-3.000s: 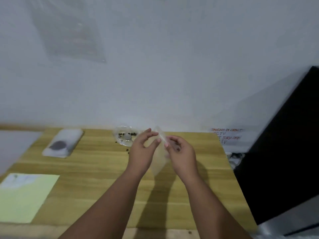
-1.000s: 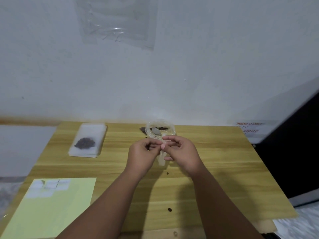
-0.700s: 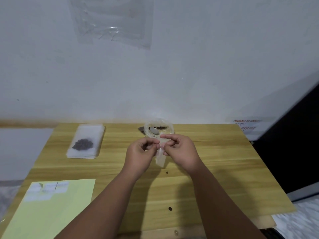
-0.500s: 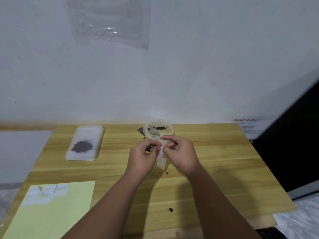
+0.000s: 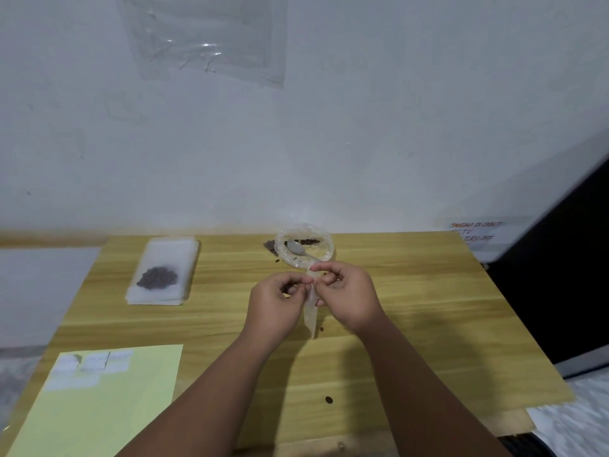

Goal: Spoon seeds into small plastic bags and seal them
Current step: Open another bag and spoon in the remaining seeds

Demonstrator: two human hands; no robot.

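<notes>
Wooden table (image 5: 412,308), 2 hands working at centre, little changed from 0.5 s ago.
Left hand (image 5: 275,305) and right hand (image 5: 346,298) still pinch the small plastic bag (image 5: 310,316) by its top; it hangs above the table, just in front of the seed dish (image 5: 330,249).

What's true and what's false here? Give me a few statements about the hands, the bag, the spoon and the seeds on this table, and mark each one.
1. The left hand and the right hand each have a pinching grip on the small bag. True.
2. The spoon is held in the right hand. False: it lies in the clear dish at the back of the table.
3. A pile of seeds lies on the stack of bags to the left. True.
4. The yellow sheet lies at the far right corner. False: it lies at the near left corner.
5. A loose seed lies on the bare table nearer than the hands. True.
</notes>
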